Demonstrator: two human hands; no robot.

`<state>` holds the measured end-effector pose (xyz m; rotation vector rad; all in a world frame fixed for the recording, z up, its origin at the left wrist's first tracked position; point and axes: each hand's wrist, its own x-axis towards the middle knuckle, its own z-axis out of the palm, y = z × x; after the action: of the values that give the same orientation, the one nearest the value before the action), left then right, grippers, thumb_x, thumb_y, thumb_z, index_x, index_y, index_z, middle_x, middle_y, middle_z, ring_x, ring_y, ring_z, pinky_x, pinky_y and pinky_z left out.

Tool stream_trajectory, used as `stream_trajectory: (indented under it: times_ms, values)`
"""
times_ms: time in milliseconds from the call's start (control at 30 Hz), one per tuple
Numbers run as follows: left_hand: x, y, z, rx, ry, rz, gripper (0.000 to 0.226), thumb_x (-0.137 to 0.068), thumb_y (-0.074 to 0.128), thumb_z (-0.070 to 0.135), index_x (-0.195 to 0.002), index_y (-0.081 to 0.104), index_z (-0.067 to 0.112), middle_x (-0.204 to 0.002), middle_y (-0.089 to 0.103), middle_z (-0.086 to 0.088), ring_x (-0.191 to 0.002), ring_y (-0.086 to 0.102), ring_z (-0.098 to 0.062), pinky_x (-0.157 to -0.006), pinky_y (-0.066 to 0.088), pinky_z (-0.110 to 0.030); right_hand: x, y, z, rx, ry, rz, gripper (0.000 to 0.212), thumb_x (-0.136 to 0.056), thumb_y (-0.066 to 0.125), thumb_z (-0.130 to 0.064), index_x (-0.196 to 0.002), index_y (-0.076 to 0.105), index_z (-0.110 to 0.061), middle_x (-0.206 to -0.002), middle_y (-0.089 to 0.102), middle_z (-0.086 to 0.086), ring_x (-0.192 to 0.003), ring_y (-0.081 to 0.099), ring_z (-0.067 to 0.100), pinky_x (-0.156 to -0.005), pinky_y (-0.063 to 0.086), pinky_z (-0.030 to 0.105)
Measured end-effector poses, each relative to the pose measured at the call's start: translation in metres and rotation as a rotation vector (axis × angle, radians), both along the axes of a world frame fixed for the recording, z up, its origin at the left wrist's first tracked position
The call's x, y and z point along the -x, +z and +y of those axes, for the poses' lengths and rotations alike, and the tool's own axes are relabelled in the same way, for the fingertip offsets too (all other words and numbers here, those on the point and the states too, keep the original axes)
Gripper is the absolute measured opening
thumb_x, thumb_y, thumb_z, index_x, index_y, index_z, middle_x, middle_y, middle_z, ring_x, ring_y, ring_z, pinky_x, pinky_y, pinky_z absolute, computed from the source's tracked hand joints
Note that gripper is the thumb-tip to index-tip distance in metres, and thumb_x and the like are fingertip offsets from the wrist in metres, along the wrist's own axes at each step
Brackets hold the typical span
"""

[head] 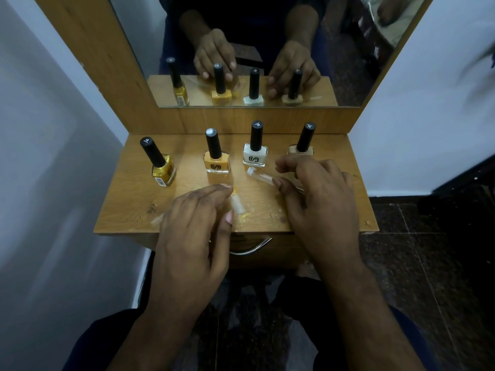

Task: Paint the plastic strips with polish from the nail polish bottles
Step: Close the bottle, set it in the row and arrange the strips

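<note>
Since strips (pixel 261 177) look thin, light, slippery: pinch ends. Right hand (pixel 318 199) pinches one; left hand (pixel 192 231) relaxed, flat over another.

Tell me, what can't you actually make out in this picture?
Head view only:
- Beige bottle: lower body hidden behind the right hand.
- Clear strip: near end hidden under that hand.
- Strip by the left hand: partly covered.
- Cap numbers: too small.
</note>
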<state>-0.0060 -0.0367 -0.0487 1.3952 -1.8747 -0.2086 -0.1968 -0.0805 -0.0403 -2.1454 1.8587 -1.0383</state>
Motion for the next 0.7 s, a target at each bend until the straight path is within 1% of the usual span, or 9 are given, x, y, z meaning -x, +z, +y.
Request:
stream_trajectory:
  times_ms: [67,133,233,300,367,467,567,633,700]
  values:
    - [0.000,-0.001,0.000,0.003,0.010,-0.002,0.031,-0.099,0.060,0.013,-0.128,0.065,0.004,-0.129,0.066,-0.005,-0.124,0.058,-0.022,-0.101,0.046,-0.047,-0.006,0.000,0.003,0.048,0.040,0.008,0.020,-0.099,0.061,-0.030,-0.117,0.065,-0.022,-0.114,0.069,-0.007,-0.105,0.055,0.015,-0.086,0.033,0.031]
    - [0.000,-0.001,-0.001,0.006,0.024,-0.003,0.031,-0.099,0.059,0.014,-0.128,0.064,0.004,-0.129,0.066,-0.005,-0.123,0.058,-0.021,-0.100,0.047,-0.045,-0.016,0.000,0.006,0.067,0.133,0.011,0.018,-0.099,0.059,-0.033,-0.112,0.067,-0.022,-0.110,0.069,-0.007,-0.103,0.057,0.015,-0.087,0.038,0.035]
    - [-0.002,0.001,-0.001,0.016,0.053,0.000,0.031,-0.100,0.059,0.014,-0.129,0.063,0.003,-0.126,0.066,-0.006,-0.119,0.056,-0.018,-0.100,0.045,-0.040,-0.028,-0.001,0.011,0.048,0.224,0.058,0.022,-0.100,0.058,-0.042,-0.106,0.067,-0.023,-0.105,0.066,-0.009,-0.100,0.056,0.012,-0.087,0.040,0.035]
    - [-0.006,0.001,0.000,0.031,0.085,-0.005,0.029,-0.100,0.059,0.012,-0.127,0.063,0.001,-0.124,0.068,-0.006,-0.118,0.058,-0.020,-0.103,0.044,-0.042,-0.034,0.001,0.011,-0.001,0.204,0.055,0.027,-0.098,0.057,-0.050,-0.108,0.065,-0.026,-0.106,0.063,-0.011,-0.100,0.054,0.011,-0.085,0.039,0.034]
    - [-0.007,0.001,0.000,0.041,0.102,0.007,0.026,-0.099,0.060,0.010,-0.123,0.065,0.001,-0.124,0.068,-0.005,-0.118,0.059,-0.020,-0.108,0.042,-0.043,-0.035,0.005,0.012,-0.065,0.169,0.047,0.033,-0.095,0.058,-0.055,-0.114,0.062,-0.029,-0.107,0.060,-0.014,-0.101,0.052,0.009,-0.085,0.035,0.032]
    - [-0.011,0.001,0.002,0.047,0.119,0.019,0.024,-0.098,0.060,0.009,-0.120,0.065,0.001,-0.124,0.069,-0.004,-0.120,0.058,-0.018,-0.113,0.037,-0.037,-0.042,0.009,0.015,-0.121,0.144,0.047,0.039,-0.090,0.064,-0.052,-0.120,0.054,-0.029,-0.107,0.058,-0.017,-0.100,0.049,0.004,-0.085,0.028,0.030]
    - [-0.012,0.001,0.003,0.048,0.103,0.028,0.025,-0.099,0.060,0.009,-0.122,0.065,0.001,-0.124,0.069,-0.005,-0.120,0.059,-0.019,-0.114,0.039,-0.044,-0.042,0.012,0.016,-0.180,0.129,0.036,0.041,-0.090,0.068,-0.047,-0.121,0.049,-0.031,-0.104,0.053,-0.021,-0.099,0.046,0.002,-0.087,0.027,0.029]
    - [-0.015,0.001,0.004,0.042,0.102,0.038,0.027,-0.099,0.060,0.010,-0.125,0.064,0.002,-0.125,0.068,-0.005,-0.121,0.059,-0.019,-0.112,0.041,-0.050,-0.042,0.013,0.015,-0.220,0.122,0.010,0.039,-0.091,0.069,-0.043,-0.121,0.045,-0.035,-0.102,0.055,-0.021,-0.100,0.047,0.002,-0.090,0.025,0.028]
    - [-0.016,0.001,0.005,0.032,0.102,0.055,0.028,-0.099,0.060,0.010,-0.126,0.063,0.003,-0.125,0.068,-0.004,-0.122,0.058,-0.018,-0.107,0.044,-0.055,-0.043,0.014,0.013,-0.234,0.097,-0.016,0.039,-0.093,0.069,-0.038,-0.122,0.043,-0.037,-0.101,0.058,-0.019,-0.102,0.049,0.002,-0.093,0.025,0.028]
